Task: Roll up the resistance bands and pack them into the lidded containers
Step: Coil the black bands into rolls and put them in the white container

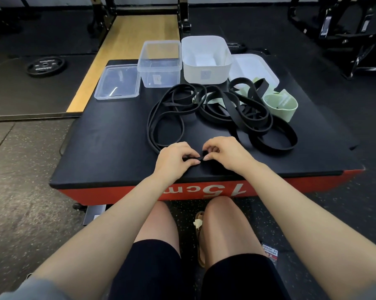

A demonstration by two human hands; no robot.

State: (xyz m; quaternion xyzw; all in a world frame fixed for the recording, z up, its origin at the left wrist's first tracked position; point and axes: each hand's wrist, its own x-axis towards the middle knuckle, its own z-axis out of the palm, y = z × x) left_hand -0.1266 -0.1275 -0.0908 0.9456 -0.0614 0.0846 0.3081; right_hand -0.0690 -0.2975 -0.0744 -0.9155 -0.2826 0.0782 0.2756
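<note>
- One view only, from a wide-angle camera worn on the person's head.
- It faces forward and steeply down, close over the near edge of the black tabletop [109, 135].
- Both forearms run in from the bottom corners; the knees sit directly below the lens.
- Far gym floor [269, 24] fills the top; straight edges bow toward the frame's sides.

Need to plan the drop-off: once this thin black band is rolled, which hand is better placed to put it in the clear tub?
Left, probably. The left hand lies on the same side as the clear plastic tub, which stands open at the far left of the black platform. The right hand would cross over the thin black band.
</note>
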